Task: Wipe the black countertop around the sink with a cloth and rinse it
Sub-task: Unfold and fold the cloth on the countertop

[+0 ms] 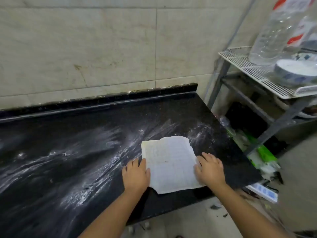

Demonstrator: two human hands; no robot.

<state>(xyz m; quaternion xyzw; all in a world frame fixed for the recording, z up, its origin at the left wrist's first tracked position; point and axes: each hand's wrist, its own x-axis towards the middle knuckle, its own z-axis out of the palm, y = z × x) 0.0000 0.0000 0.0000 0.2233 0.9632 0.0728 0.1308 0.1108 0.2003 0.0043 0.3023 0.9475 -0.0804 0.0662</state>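
White smeared residue is seen across the countertop (85,134) from the left of the frame to centre. The left hand (136,174) is laid flat, fingers straight, on the left edge of the cloth (169,163). The cloth is spread flat at lower centre, near the counter's front edge, its long axis running away from the person. The right hand (210,169) is laid on the right edge, fingers relaxed; nothing is gripped. Both hands are equally near. The residue lies left of the cloth, so a leftward sweep is judged likely. No obstacle is seen on the counter. At upper right, a wire rack (248,71) carries a clear bottle (271,35).
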